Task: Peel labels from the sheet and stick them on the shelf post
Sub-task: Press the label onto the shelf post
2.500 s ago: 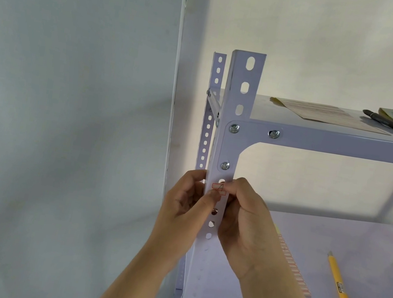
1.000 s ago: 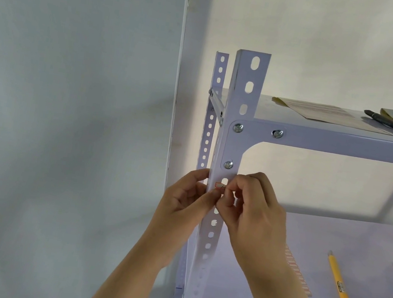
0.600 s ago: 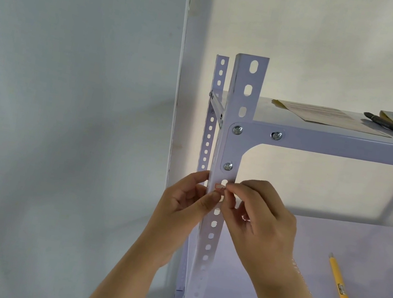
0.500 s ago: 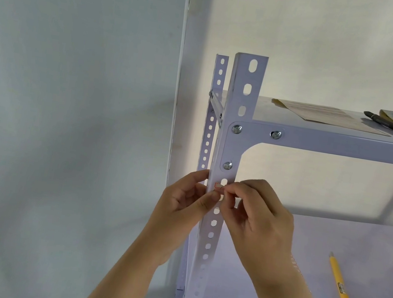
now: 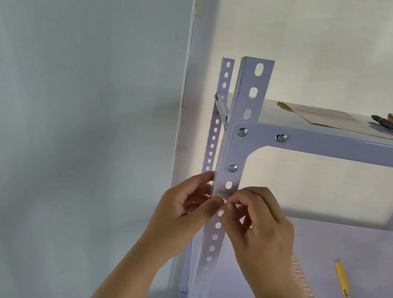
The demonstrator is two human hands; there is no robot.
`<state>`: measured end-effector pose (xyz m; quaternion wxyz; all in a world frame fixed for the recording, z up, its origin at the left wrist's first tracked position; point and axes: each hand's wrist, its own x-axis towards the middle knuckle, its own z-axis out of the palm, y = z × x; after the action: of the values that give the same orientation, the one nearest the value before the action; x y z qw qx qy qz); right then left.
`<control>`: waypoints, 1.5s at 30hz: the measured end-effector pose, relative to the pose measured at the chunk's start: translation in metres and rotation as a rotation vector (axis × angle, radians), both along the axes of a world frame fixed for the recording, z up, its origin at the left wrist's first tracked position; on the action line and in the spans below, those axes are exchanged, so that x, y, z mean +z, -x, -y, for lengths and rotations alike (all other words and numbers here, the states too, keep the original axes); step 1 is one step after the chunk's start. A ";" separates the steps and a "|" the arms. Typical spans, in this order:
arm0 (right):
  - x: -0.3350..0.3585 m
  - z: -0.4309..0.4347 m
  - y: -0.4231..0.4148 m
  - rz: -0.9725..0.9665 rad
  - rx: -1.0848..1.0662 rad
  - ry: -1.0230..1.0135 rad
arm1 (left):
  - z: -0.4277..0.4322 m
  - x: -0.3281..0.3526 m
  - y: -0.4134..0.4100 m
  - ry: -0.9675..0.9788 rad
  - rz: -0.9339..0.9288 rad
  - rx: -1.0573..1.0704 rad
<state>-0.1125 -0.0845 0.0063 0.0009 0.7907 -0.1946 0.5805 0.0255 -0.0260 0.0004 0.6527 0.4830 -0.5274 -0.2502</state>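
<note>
Shelf post (image 5: pixel 246 100): painted metal, pale lavender-white, smooth with a soft sheen, punched with holes. Bolts (image 5: pixel 242 132): bare bright metal, shiny. Shelf board (image 5: pixel 346 148): same painted metal, smooth, faintly glossy on top. Label sheet (image 5: pixel 303 278): paper, matt, printed in red-orange. Paper sheet (image 5: pixel 335 118) on the top shelf: matt, tan. Marker (image 5: pixel 389 125): dark plastic, slightly shiny. Yellow utility knife (image 5: pixel 347 291): smooth plastic. Wall (image 5: pixel 64 126): matt paint, slightly uneven.
</note>
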 end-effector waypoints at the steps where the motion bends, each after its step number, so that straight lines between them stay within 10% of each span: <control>1: 0.000 -0.001 0.000 -0.001 -0.002 -0.005 | 0.000 0.000 0.000 0.003 0.015 0.014; 24: -0.001 -0.016 0.011 -0.015 0.048 -0.165 | -0.017 -0.004 0.006 0.338 0.605 0.498; 34: 0.019 -0.038 0.024 0.173 0.291 -0.668 | -0.041 0.012 0.020 0.163 0.293 0.359; 45: 0.037 -0.049 0.035 0.188 0.368 -0.750 | -0.051 0.025 0.024 0.106 0.178 0.195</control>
<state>-0.1473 -0.0358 0.0430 -0.4080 0.7016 -0.2469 0.5294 0.0017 0.0246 0.0258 0.6492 0.5169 -0.5462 -0.1137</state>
